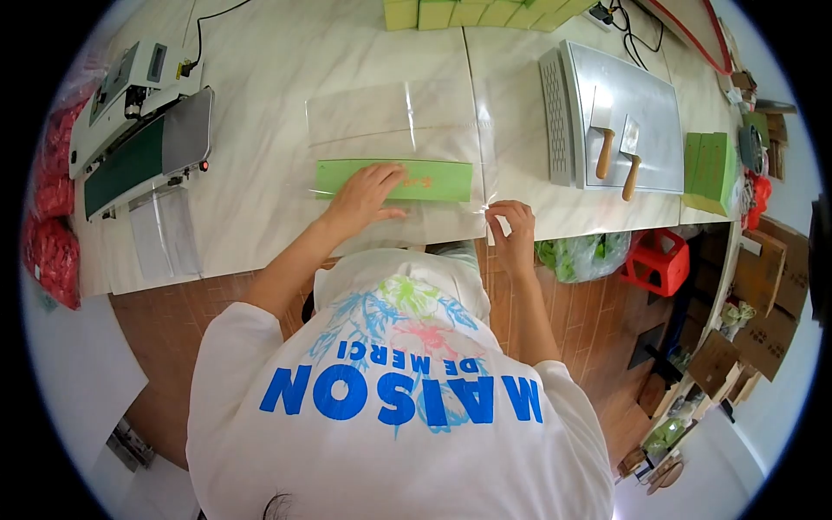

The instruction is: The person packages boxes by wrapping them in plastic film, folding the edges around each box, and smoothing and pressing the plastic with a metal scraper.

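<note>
A long, flat green box (451, 180) with orange lettering lies on the marble-patterned table, on or inside a sheet of clear plastic film (373, 108). I cannot tell whether the film is a bag or a loose sheet. My left hand (366, 199) rests on the box left of its middle, fingers stretched flat and thumb held apart. To the right of the box, near the table's front edge, my right hand (515, 224) pinches the film between thumb and fingertips.
A sealing machine (143, 130) stands left, with clear plastic bags (163, 234) before it. Right is a metal-topped plate (628, 117) bearing two wooden-handled scrapers (631, 165). Green boxes (485, 13) line the back; more green boxes (709, 173) stand right. A red stool (656, 262) sits below.
</note>
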The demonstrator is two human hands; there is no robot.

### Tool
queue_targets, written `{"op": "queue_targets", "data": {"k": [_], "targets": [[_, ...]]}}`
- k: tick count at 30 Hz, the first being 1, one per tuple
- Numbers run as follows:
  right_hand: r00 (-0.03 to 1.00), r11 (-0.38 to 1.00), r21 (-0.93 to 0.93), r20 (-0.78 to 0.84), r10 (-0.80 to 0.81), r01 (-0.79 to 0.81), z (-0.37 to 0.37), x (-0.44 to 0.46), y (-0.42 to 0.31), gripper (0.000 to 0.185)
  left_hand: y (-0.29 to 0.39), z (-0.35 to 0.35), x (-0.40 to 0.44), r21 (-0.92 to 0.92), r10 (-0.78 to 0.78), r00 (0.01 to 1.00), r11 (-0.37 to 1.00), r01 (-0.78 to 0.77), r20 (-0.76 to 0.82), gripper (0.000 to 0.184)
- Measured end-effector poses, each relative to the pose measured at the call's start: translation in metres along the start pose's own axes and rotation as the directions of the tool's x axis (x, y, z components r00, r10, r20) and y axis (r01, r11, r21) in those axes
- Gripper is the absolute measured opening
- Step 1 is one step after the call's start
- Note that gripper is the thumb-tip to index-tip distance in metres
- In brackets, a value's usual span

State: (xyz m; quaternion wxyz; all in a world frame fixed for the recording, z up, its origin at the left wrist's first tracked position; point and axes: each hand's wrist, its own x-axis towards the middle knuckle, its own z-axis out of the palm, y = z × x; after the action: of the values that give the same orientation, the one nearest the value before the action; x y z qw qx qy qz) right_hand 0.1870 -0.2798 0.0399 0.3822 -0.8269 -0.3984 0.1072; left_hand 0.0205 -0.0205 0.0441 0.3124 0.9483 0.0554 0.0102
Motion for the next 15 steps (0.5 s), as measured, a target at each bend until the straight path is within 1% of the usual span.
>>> {"op": "queue_targets", "data": {"k": [2,3,5,6,8,9,10,12,13,15], "targets": [[0.998,0.995,-0.101,-0.062,0.012,-0.018,0.002,0.002,-0.003,0.017,0.000,-0.003,0.003,0.040,0.025,1.000,0.999,-0.025,0.003,0.042],[0.998,0.995,-0.098,-0.065,0.014,-0.020,0.004,0.005,-0.004,0.017,-0.003,-0.001,0.004,0.044,0.026,1.000,0.999,-0.027,0.007,0.042],[0.968,0.987,-0.153,-0.250,-0.001,-0.038,0.011,0.013,-0.010,0.028,-0.010,0.003,0.005,0.034,0.021,1.000,0.999,-0.021,-0.008,0.021],[0.968,0.989,-0.146,-0.250,-0.001,-0.036,0.013,0.019,-0.018,0.028,-0.010,0.001,0.006,0.040,0.017,1.000,0.999,-0.016,-0.006,0.021],[0.965,0.975,-0.203,-0.221,-0.138,0.092,0.016,0.032,-0.039,0.039,-0.005,-0.002,0.009,0.027,-0.003,0.999,1.000,0.004,-0.042,0.014],[0.974,0.972,-0.184,-0.144,-0.177,0.149,0.022,0.037,-0.044,0.046,-0.005,-0.002,0.010,0.029,-0.004,0.999,1.000,0.005,-0.041,0.014],[0.973,0.972,-0.183,-0.146,-0.177,0.149,0.029,0.040,-0.052,0.046,-0.005,-0.003,0.011,0.034,-0.010,0.999,0.999,0.011,-0.032,0.014],[0.953,0.928,-0.225,0.025,-0.300,0.298,0.042,0.045,-0.067,0.047,-0.005,-0.002,0.014,0.040,-0.014,1.000,0.999,0.015,-0.023,0.013],[0.953,0.927,-0.225,0.024,-0.303,0.300,0.049,0.045,-0.068,0.047,-0.006,-0.001,0.014,0.046,-0.008,0.999,0.999,0.010,-0.039,0.013],[0.951,0.911,-0.274,0.076,-0.301,0.310,0.066,0.044,-0.061,0.038,-0.007,-0.002,0.013,0.056,-0.012,0.998,0.998,0.016,-0.061,0.013]]}}
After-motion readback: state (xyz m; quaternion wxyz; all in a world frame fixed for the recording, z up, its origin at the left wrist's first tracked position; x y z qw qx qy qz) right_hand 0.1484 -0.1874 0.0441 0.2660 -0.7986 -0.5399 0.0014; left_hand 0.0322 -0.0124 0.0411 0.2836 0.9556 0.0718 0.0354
